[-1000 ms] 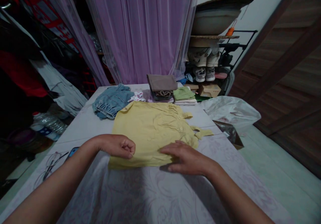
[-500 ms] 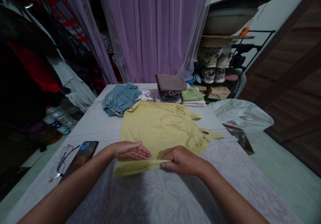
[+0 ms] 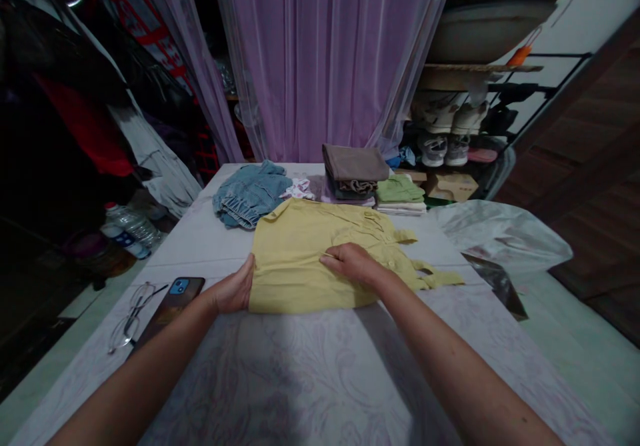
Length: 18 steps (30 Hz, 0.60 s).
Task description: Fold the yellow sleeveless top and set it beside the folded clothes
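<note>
A yellow strap dress [image 3: 300,233] lies flat across the table, its two straps pointing right and its near side folded over towards the middle. My right hand [image 3: 353,263] pinches the folded-over edge between thumb and fingers, above the cloth. At the dress's left edge is my left hand [image 3: 237,289], thumb up along the side; its other fingers are partly hidden at the cloth, and it appears to grip that edge. Some buttons and gathers near the right end are partly covered by my right hand and forearm.
Crumpled denim clothing [image 3: 253,193], a folded brown garment [image 3: 355,163] on a stack, and a green folded one [image 3: 400,188] line the table's far side. A phone [image 3: 173,306] and eyeglasses [image 3: 131,319] lie at left. A plastic bag [image 3: 500,233] hangs beyond the right edge.
My right hand has carried the near edge of the dress away from me, folding it over. My left hand has moved from on top of the cloth to its left edge.
</note>
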### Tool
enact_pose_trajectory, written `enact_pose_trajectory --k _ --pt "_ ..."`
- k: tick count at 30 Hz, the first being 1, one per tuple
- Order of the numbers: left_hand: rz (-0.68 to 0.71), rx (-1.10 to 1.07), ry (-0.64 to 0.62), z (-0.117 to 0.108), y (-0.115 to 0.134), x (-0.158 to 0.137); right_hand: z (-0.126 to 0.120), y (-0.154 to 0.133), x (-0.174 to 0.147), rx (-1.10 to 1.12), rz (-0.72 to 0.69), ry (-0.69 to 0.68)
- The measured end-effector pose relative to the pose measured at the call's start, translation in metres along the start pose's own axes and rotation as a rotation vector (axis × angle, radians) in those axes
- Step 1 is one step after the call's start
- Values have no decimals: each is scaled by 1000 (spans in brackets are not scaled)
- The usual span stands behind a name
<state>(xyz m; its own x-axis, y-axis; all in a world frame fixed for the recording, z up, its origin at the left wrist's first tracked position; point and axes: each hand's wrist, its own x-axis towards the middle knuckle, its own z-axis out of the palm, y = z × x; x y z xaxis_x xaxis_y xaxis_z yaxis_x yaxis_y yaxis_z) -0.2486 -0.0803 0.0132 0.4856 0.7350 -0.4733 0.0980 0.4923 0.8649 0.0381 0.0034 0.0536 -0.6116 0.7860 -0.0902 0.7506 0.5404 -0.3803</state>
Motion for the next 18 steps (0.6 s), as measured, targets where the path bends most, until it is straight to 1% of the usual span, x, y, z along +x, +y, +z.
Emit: enact_pose_trajectory --k 1,3,4,6,8,10,13,16,18 --pt "18 -26 12 -1 0 -3 3 2 7 -28 23 -5" --pt "71 1 82 0 0 -5 9 6 19 -72 54 -22" --pt "94 47 141 3 -1 -4 12 6 22 -88 67 -31" --pt "113 162 302 9 -4 2 16 8 24 -105 87 -32" --pt "110 238 460 15 -8 11 16 11 17 -94 95 -3" --pt "114 258 564 17 -12 18 11 19 4 -70 102 17" --pt "108 283 618 17 -13 21 -3 45 -22 -35 144 -5" --pt "86 307 632 15 -10 20 -16 81 -45 12 165 -91" --pt "80 318 638 14 -9 19 -20 100 -52 41 164 -141"
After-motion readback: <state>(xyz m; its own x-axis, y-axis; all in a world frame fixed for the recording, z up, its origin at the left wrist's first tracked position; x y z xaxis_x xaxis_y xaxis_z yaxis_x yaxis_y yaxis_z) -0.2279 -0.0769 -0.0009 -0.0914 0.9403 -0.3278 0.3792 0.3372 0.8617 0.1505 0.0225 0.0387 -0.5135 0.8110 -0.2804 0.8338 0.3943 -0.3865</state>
